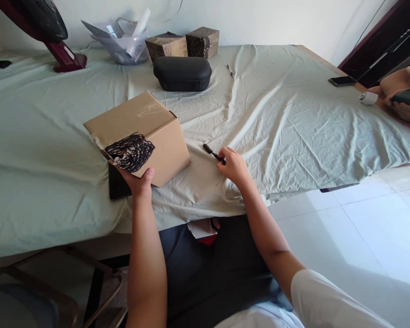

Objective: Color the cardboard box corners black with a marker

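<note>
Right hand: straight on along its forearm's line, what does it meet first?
Likely the black case: the line from the right hand crosses cloth, passing right of the box. Depth is unclear from one view; it might skim the box or go over the case.

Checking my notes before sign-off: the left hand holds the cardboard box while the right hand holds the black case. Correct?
Not quite: the head view shows the right hand holding a black pen; the left hand does hold the cardboard box.

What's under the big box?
A flat black thing peeks out by the left hand, on the cloth. The big box and hand hide its rest and anything farther under.
</note>
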`<action>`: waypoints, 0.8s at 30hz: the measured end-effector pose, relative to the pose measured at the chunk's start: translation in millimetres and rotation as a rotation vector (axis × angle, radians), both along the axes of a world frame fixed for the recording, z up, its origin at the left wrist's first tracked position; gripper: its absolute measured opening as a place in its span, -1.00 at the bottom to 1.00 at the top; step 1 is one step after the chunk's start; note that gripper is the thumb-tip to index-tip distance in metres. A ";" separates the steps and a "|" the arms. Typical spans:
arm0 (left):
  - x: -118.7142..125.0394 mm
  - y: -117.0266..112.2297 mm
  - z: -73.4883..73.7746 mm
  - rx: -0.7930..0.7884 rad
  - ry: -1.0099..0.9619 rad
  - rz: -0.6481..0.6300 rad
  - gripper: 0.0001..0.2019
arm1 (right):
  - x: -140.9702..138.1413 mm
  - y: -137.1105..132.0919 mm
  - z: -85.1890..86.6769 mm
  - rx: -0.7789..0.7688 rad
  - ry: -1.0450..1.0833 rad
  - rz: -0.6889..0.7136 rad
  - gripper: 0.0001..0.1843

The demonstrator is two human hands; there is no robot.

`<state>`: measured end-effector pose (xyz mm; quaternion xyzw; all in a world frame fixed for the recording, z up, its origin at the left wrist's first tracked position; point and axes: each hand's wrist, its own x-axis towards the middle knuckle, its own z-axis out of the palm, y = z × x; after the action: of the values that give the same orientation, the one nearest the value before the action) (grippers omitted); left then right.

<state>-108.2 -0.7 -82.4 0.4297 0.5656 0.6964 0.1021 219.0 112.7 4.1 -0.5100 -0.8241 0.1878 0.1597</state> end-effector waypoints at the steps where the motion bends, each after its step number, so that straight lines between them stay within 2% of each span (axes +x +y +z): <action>1: -0.2 0.5 -2.0 0.041 -0.007 0.017 0.41 | -0.9 0.7 -1.5 -0.001 -0.002 -0.004 -0.74; 6: 4.0 3.5 -4.3 0.103 -0.048 0.051 0.40 | -10.2 4.1 -7.9 0.008 -0.015 -0.035 -0.77; 9: 7.1 4.9 -2.1 0.117 -0.062 0.044 0.42 | -22.0 9.5 -5.1 0.000 -0.027 -0.046 -0.73; 12: 7.6 5.6 -0.6 0.103 -0.067 0.027 0.47 | -42.6 19.0 1.5 -0.025 -0.084 -0.038 -0.63; 15: 6.8 5.7 0.1 0.087 -0.067 0.026 0.52 | -68.5 27.0 3.7 -0.024 -0.199 -0.016 -0.62; 19: 7.5 4.9 0.0 0.086 -0.077 0.022 0.48 | -89.9 27.8 -7.3 0.039 -0.265 -0.044 -0.64; 24: 4.4 6.6 -6.9 0.030 -0.066 0.050 0.56 | -83.8 32.4 -18.5 0.038 -0.188 -0.061 -0.71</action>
<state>-103.9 5.9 -89.3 0.3937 0.5619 0.7210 0.0968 135.1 145.1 -14.5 -0.5469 -0.8230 0.1188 0.0970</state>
